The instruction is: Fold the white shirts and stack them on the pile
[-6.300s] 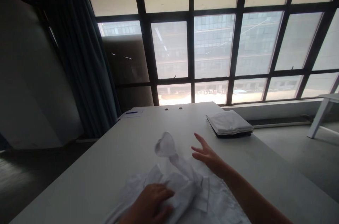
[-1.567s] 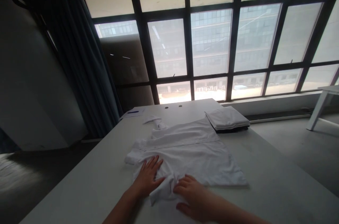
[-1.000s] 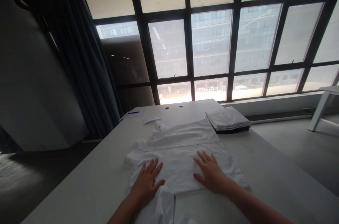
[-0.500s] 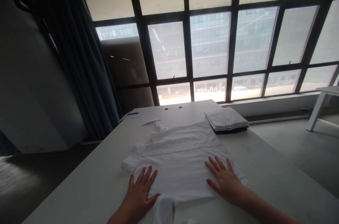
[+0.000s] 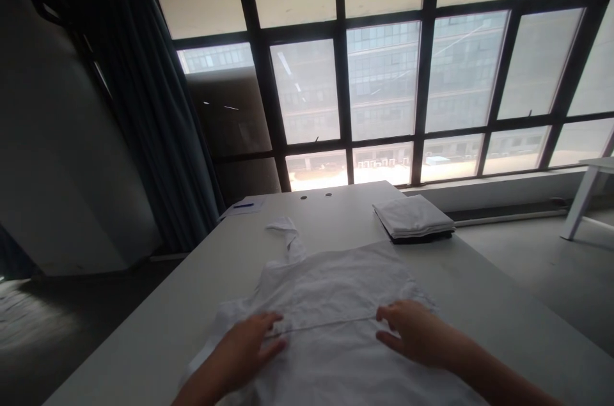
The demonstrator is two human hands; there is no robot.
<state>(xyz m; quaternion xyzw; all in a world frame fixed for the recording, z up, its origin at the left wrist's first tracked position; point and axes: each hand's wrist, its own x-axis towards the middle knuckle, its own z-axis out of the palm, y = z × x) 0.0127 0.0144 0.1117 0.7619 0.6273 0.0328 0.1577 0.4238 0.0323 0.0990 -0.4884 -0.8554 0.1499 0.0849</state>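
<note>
A white shirt [image 5: 336,291] lies spread and wrinkled on the white table, one sleeve [image 5: 292,236] trailing toward the far end. A seam or edge line crosses the cloth between my two hands. My left hand [image 5: 249,342] rests at the left part of the shirt, fingers bent down to the fabric and thumb apart from them. On the right side, my right hand [image 5: 407,329] sits in much the same way, with curled fingertips at the line and a gap to the thumb. The shirt's near end runs out of view.
A folded white stack [image 5: 412,217] with a black layer beneath lies near the table's [image 5: 503,323] right edge. Paper with a blue pen [image 5: 244,205] is at the far left corner. A curtain [image 5: 158,124] hangs left; another table [image 5: 582,195] stands right.
The shirt has slid toward me, and its crossing line is now between my hands. My flat, spread fingers have become bent, and the far sleeve has stretched out.
</note>
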